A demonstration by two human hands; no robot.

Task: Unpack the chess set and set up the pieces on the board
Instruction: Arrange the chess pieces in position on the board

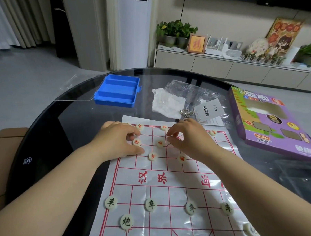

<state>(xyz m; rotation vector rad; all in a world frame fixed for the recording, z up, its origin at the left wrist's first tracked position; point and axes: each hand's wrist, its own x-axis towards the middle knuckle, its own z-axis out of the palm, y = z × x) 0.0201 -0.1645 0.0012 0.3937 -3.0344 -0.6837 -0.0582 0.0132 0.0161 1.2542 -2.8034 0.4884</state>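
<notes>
1. Round dark glass desk [61, 122] carries everything.
2. Board [173, 189], a white sheet with a red grid, lies flat on the desk's near side, in front of us.
3. Purple box [277, 129] lies flat at the right desk edge, apart from the board.
4. Blue case [118, 91] sits open at the far left, with its clear lid [74, 87] swung out over the rim.
5. Clear bag [191, 92] and crumpled white wrap [166, 102] lie just beyond the board's far edge.
6. Left hand [119, 137] is over the board's far-left corner, fingers curled, thumb on the sheet. A red-marked piece [137, 142] sits between thumb and fingers. We can't tell if it's gripped.
7. Right hand [190, 139] is over the far middle, fingertips drawn together. We can't tell if they pinch anything.
8. More red-marked pieces [152, 156] are scattered at the far end.
9. Dark-marked pieces [150, 204] are at the near end, four in a rough row.
</notes>
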